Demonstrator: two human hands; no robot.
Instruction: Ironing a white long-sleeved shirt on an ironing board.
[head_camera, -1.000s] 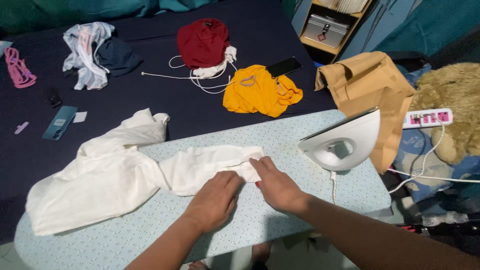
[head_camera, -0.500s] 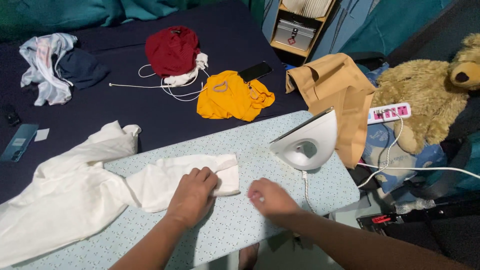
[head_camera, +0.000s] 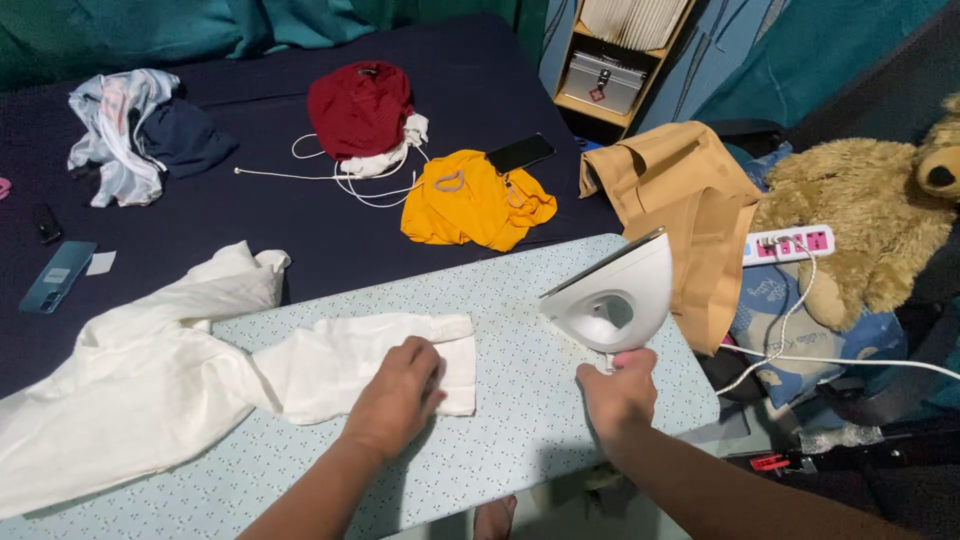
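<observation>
- The white garment (head_camera: 150, 370) is spread from the left end of the ironing board (head_camera: 500, 290) toward its middle; most of it lies bunched and creased at the left, partly hanging off the board's edge.
- Only one narrow end — a sleeve or leg, it cannot be told which — is laid out flat on the board, its cuff squared off near the centre.
- The left hand (head_camera: 398, 395) is pressed palm-down on that flat end, fingers spread, pinning the cloth rather than gripping it.
- The right hand (head_camera: 620, 390) is placed at the base of the white iron (head_camera: 610, 295), fingers curled just under its heel; whether a grip has been closed on it cannot be told.
- The iron is stood upright on its heel at the board's right side, well apart from the cloth.
- By this showing, smoothing is judged done for the one end; pressing is not yet begun, and the bulk of the garment is left unflattened.
</observation>
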